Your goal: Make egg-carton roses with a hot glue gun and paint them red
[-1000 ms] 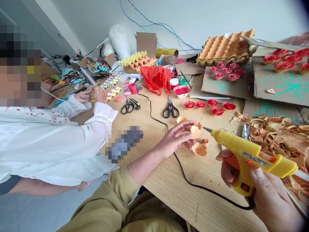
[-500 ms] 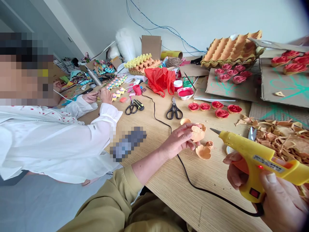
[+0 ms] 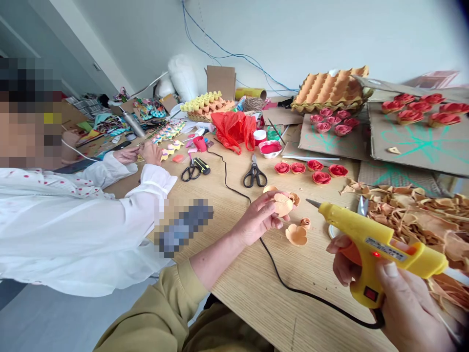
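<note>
My left hand (image 3: pixel 254 220) is closed round a pale orange egg-carton flower cup (image 3: pixel 283 204), gripping it between thumb and fingers above the table. My right hand (image 3: pixel 395 293) is wrapped round the handle of a yellow hot glue gun (image 3: pixel 373 244) whose red light glows. The gun's metal nozzle points left toward the flower cup and stays apart from it. Below my left hand lie another flower cup (image 3: pixel 296 235) and a small rolled bud (image 3: pixel 305 223). More orange cups sit partly hidden behind my left fingers. A black cord (image 3: pixel 278 274) runs from the gun across the table.
Black scissors (image 3: pixel 255 173) lie beyond my left hand, near several red paper roses (image 3: pixel 321 177) and a bowl of red paint (image 3: pixel 270 148). Carton scraps (image 3: pixel 410 210) heap at right. Egg trays (image 3: pixel 330 88) stand behind. At left, a co-worker in a white sleeve (image 3: pixel 150 186) handles small pieces.
The view has swung slightly right, so most things appear farther left. The flower cup in my left hand has tilted to show more of its face. Both hands keep their holds.
</note>
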Action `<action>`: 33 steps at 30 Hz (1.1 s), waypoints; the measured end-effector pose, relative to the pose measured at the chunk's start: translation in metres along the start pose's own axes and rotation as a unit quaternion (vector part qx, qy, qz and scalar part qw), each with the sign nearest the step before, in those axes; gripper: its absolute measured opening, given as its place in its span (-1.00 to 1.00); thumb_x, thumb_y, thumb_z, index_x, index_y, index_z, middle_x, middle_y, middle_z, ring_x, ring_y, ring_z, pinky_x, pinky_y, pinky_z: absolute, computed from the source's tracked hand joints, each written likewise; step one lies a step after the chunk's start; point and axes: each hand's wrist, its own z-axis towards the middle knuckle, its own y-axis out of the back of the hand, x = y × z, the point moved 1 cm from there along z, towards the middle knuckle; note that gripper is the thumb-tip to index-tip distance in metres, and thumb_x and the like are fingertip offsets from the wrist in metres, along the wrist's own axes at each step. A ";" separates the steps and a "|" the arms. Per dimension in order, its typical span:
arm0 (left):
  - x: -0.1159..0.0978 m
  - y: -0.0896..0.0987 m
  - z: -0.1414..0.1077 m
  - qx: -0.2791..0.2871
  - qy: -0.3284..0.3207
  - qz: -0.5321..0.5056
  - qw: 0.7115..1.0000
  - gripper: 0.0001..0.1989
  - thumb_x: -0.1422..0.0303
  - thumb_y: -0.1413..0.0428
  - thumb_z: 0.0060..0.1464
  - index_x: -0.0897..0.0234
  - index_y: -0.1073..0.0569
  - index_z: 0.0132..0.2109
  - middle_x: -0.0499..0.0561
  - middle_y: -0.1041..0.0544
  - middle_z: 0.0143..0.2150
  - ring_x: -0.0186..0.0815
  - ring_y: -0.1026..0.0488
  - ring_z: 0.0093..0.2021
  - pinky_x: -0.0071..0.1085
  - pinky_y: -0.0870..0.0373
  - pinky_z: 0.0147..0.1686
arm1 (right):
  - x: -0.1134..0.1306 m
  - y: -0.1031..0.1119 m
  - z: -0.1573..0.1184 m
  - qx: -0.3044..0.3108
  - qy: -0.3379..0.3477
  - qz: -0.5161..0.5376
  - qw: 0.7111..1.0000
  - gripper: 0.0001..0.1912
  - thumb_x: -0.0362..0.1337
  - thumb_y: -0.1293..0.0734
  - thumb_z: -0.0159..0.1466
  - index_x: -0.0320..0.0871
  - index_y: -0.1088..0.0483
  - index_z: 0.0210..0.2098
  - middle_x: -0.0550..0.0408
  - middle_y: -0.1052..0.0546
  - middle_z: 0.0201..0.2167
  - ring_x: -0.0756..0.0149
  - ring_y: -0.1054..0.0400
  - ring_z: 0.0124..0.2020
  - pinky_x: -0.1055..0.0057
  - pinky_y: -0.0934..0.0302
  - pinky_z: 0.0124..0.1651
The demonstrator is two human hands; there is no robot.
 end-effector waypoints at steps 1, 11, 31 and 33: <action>0.000 0.000 0.000 -0.002 -0.003 0.000 1.000 -0.41 0.03 -0.44 -0.07 0.23 -0.51 0.03 0.09 -0.58 -0.08 -0.39 -0.53 -0.30 -0.54 -0.35 -0.43 | 0.003 -0.001 0.000 0.007 0.003 -0.010 1.000 -0.57 0.11 -0.16 0.42 0.00 -0.51 -0.04 0.05 -0.44 -0.49 0.30 -0.21 -0.60 0.41 -0.09 -0.66; -0.001 0.000 -0.002 0.010 -0.016 0.002 1.000 -0.43 0.10 -0.42 -0.01 0.16 -0.50 0.10 0.03 -0.54 -0.04 -0.39 -0.55 -0.28 -0.53 -0.41 -0.41 | 0.007 0.002 0.003 0.083 0.012 -0.109 0.991 -0.56 0.14 -0.18 0.43 -0.02 -0.50 -0.21 0.02 -0.53 -0.44 0.25 -0.38 -0.52 0.41 -0.36 -0.53; -0.001 0.000 -0.004 0.007 -0.023 0.006 1.000 -0.51 0.17 -0.41 0.01 0.20 -0.57 0.07 0.07 -0.57 0.00 -0.38 -0.54 -0.28 -0.52 -0.43 -0.40 | 0.008 0.006 0.005 0.101 0.036 -0.190 0.976 -0.52 0.12 -0.12 0.47 -0.08 -0.46 -0.22 0.01 -0.54 -0.39 0.31 -0.32 -0.52 0.45 -0.36 -0.50; -0.002 -0.001 -0.004 0.009 -0.025 0.002 1.000 -0.53 0.18 -0.41 0.01 0.19 -0.58 0.06 0.05 -0.57 0.00 -0.39 -0.54 -0.28 -0.52 -0.44 -0.40 | 0.005 0.007 0.005 0.099 0.041 -0.187 0.976 -0.55 0.10 -0.12 0.47 -0.07 -0.45 -0.21 0.02 -0.53 -0.40 0.31 -0.32 -0.51 0.45 -0.38 -0.48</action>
